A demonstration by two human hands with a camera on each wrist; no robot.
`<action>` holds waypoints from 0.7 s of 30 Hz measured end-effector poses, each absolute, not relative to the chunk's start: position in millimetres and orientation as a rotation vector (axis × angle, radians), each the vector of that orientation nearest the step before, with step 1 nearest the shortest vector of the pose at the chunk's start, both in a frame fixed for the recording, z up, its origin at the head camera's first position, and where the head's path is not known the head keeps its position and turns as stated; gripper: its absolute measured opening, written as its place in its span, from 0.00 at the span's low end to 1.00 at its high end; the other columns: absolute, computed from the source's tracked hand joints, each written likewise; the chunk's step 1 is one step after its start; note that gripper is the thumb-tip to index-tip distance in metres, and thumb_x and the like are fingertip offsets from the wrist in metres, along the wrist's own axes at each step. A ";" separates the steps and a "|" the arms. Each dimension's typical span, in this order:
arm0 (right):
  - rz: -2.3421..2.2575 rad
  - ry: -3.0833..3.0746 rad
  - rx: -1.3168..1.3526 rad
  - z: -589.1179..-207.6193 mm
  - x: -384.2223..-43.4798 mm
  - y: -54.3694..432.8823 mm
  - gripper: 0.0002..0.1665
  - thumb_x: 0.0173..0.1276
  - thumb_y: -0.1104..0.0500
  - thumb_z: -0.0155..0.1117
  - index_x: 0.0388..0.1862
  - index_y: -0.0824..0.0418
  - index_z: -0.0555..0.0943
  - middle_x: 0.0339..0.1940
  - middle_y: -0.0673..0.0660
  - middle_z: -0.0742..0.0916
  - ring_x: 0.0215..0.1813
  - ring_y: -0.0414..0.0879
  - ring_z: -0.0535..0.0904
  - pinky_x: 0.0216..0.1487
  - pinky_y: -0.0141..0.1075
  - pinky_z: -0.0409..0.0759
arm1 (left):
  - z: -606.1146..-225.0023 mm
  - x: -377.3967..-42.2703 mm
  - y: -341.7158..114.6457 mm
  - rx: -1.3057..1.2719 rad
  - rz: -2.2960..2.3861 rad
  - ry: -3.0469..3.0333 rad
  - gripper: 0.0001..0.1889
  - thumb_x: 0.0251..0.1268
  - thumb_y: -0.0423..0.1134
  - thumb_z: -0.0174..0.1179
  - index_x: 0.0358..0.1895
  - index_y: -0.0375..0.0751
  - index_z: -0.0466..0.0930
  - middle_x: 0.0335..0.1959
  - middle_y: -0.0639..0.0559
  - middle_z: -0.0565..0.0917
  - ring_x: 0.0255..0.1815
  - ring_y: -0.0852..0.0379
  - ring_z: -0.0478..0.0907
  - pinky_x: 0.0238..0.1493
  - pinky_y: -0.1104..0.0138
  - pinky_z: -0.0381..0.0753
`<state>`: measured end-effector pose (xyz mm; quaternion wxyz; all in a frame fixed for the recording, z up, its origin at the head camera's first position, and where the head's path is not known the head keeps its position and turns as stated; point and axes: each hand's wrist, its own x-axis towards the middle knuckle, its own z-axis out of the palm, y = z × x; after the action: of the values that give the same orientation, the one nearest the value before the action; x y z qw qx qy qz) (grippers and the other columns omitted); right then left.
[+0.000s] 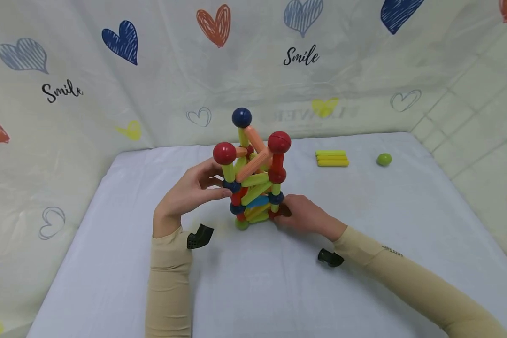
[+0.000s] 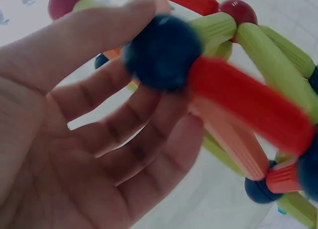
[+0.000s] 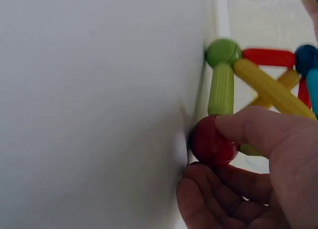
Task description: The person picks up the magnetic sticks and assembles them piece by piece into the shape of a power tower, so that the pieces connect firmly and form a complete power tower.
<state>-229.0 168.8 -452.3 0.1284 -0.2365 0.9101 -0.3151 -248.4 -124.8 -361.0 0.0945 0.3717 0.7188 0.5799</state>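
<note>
A tall tower of colored magnetic sticks and balls (image 1: 253, 165) stands on the white-covered table, with two red balls and a dark blue ball (image 1: 241, 117) at its top. On its left side my left hand (image 1: 190, 188) holds a dark blue ball (image 2: 164, 52) at mid-height, thumb over it and fingers behind. Low on the right, my right hand (image 1: 304, 213) pinches a red corner ball (image 3: 213, 142) at the base between thumb and fingers. A green ball (image 3: 223, 52) forms the neighboring base corner, joined to the red one by a light green stick (image 3: 221, 90).
Several yellow and yellow-green sticks (image 1: 332, 158) lie side by side at the back right of the table. Farther right is a loose green ball (image 1: 384, 159). A white backdrop with hearts (image 1: 245, 70) hangs behind the table (image 1: 253, 291). Black devices sit at both wrists.
</note>
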 end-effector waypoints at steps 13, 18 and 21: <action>-0.754 2.803 -0.730 -449.1 -288.5 173.2 0.18 0.67 0.66 0.62 0.56 0.66 0.78 0.49 0.60 0.82 0.49 0.52 0.77 0.55 0.43 0.79 | -358.8 -248.9 -129.5 0.937 2.144 2.216 0.08 0.69 0.30 0.58 0.48 0.31 0.77 0.42 0.44 0.80 0.43 0.48 0.79 0.49 0.64 0.81; -0.541 3.068 -0.730 -451.6 -308.6 172.0 0.23 0.67 0.66 0.63 0.61 0.65 0.77 0.59 0.63 0.77 0.59 0.58 0.72 0.62 0.47 0.75 | -362.2 -254.6 -113.4 0.706 2.245 2.346 0.15 0.69 0.34 0.60 0.55 0.34 0.75 0.50 0.45 0.78 0.54 0.49 0.75 0.56 0.63 0.77; -0.430 3.099 -0.759 -454.1 -316.2 168.9 0.19 0.68 0.66 0.62 0.57 0.65 0.79 0.56 0.62 0.78 0.56 0.57 0.72 0.58 0.45 0.77 | -364.2 -255.9 -110.8 0.679 2.210 2.379 0.16 0.70 0.34 0.59 0.58 0.35 0.74 0.53 0.44 0.78 0.57 0.49 0.74 0.58 0.62 0.76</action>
<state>-316.2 168.9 -454.1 -0.0388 -0.2357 0.9618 -0.1334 -255.9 -110.8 -364.2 -0.0880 0.2038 0.7144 0.6636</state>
